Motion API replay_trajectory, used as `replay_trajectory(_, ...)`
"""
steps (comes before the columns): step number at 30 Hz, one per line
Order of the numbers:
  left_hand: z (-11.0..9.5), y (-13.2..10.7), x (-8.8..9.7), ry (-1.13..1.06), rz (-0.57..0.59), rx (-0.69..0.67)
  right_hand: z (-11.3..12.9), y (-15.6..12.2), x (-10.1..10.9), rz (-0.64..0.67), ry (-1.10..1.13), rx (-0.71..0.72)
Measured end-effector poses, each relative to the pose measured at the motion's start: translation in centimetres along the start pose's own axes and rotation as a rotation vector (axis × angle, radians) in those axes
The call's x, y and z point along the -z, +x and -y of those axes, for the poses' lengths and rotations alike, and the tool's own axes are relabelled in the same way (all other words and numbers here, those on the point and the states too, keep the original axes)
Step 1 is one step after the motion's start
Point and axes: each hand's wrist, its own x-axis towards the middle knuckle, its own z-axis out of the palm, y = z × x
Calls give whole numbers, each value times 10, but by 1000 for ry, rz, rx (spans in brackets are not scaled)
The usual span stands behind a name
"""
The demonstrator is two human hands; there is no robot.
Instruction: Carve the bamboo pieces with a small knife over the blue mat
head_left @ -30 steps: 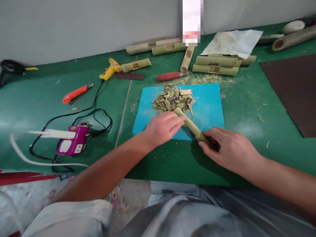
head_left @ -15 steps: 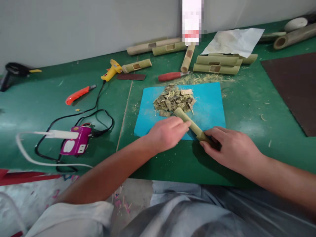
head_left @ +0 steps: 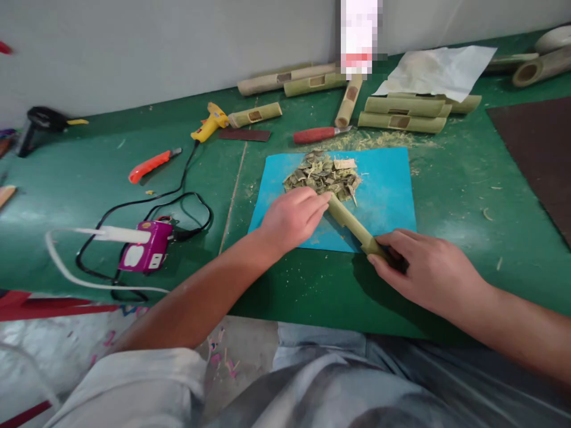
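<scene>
A pale green bamboo tube [head_left: 351, 222] with a notch cut in its side slants over the front of a blue sheet [head_left: 388, 184]. My right hand [head_left: 423, 261] is closed round its near end. At the far end, the fingers of my left hand [head_left: 297, 217] are pressed together on the tube's tip. A heap of bamboo chips and shavings [head_left: 323, 175] lies on the sheet just beyond my left fingers. Behind the sheet rests a red-handled knife [head_left: 314, 135].
Several notched bamboo tubes [head_left: 401, 122] lie along the back, some under white paper [head_left: 435, 68]. To the left are a yellow glue gun [head_left: 209, 123], an orange utility knife [head_left: 151, 166] and a purple power adapter [head_left: 146, 246] with loose cables. A dark brown board [head_left: 539, 154] lies at right.
My left hand has slid from the middle of the bamboo tube up to its far end. My right hand keeps its hold on the near end. The whole view has shifted slightly.
</scene>
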Motion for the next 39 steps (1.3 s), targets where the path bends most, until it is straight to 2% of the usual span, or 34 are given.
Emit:
replay_trajectory(4,1,0,1,-63,39,-100,1,0,1,7,-5,0)
replay_trajectory(8,3,1,1,1,-12,-11,3,-1,1,27,-6,-22)
replay_trajectory(12,1,1,2,-63,51,-66,3,-1,0,32,-8,-14)
replay_trajectory(16,-1,1,2,30,22,-3,3,0,0,24,-4,-25)
replay_trajectory(19,-1,1,0,13,79,-45,3,0,0,42,6,-33)
replay_trajectory(24,0,1,-1,28,27,10,4,1,1,60,13,-49)
replay_trajectory(28,-2,1,0,-44,78,-63,5,1,2,68,26,-46)
replay_trajectory(32,-2,1,0,18,19,28,4,1,1,55,22,-44)
replay_trajectory(36,-3,0,1,-56,115,-53,4,1,2,65,31,-38)
replay_trajectory(39,0,0,2,-13,29,3,4,1,2,65,32,-51)
